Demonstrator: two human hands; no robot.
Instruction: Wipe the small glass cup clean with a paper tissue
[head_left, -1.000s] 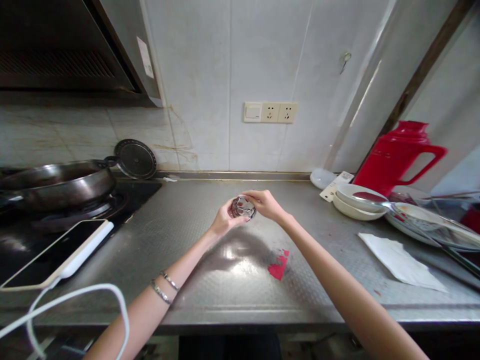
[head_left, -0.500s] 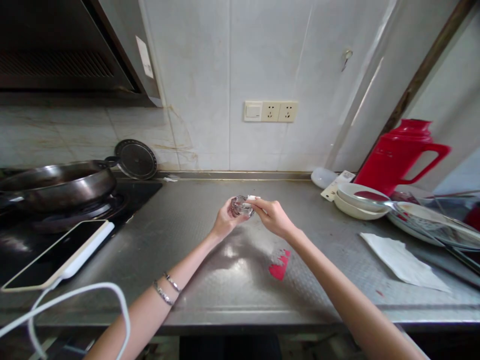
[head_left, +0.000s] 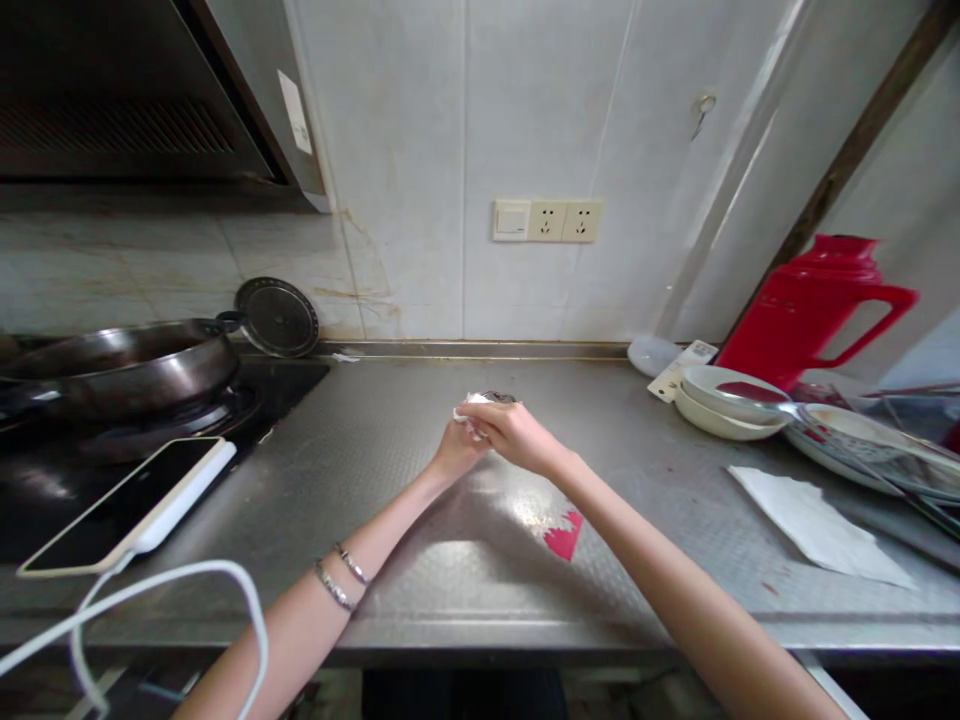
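Above the middle of the steel counter (head_left: 390, 440), my left hand (head_left: 455, 452) is closed round a small clear glass (head_left: 501, 397), of which only the far rim shows. A crumpled white tissue (head_left: 472, 402) is pinched in my right hand (head_left: 517, 435), pressed against the near left side of the glass. The right hand lies across the left fingers and hides most of the glass. A red reflection (head_left: 564, 536) shows on the counter below the right forearm.
On the left are a pan (head_left: 142, 370) on the hob and a charging phone (head_left: 127, 505) with a white cable (head_left: 202, 568). To the right stand a red thermos (head_left: 806, 310), stacked bowls (head_left: 731, 415), a plate (head_left: 885, 450) and a folded white napkin (head_left: 817, 525).
My right hand has moved left with the tissue, from inside the glass's rim to its outer left side, now covering most of the glass. The view has shifted slightly.
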